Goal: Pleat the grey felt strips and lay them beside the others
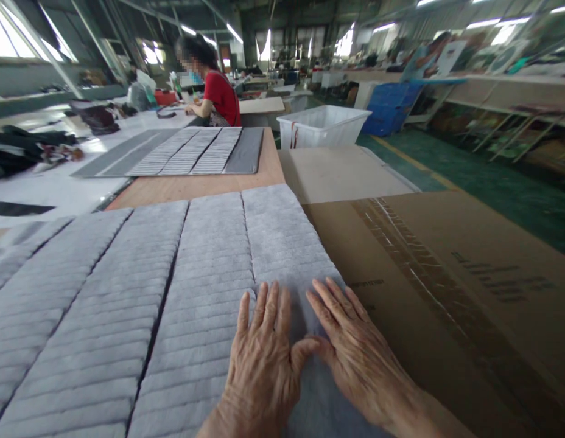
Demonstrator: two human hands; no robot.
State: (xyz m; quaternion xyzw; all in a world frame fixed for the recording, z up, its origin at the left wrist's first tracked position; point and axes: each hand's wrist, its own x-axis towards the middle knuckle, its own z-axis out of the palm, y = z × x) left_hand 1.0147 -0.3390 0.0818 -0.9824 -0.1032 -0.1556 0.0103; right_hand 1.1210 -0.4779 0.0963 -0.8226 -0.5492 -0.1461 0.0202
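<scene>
Long rows of overlapping grey plush fabric pieces lie side by side, with dark gaps between the rows. My left hand rests flat, fingers stretched forward, at the near part of the rightmost row. Beside it my right hand lies with its fingers extended over that row's right edge. The two thumbs meet or nearly meet. Neither hand grips anything. The fabric under both palms is hidden.
Flat cardboard with brown tape borders the rows on the right. Beyond stand a white plastic bin and blue crates. Another grey board carries striped pieces at the back. A person in red works at the left table.
</scene>
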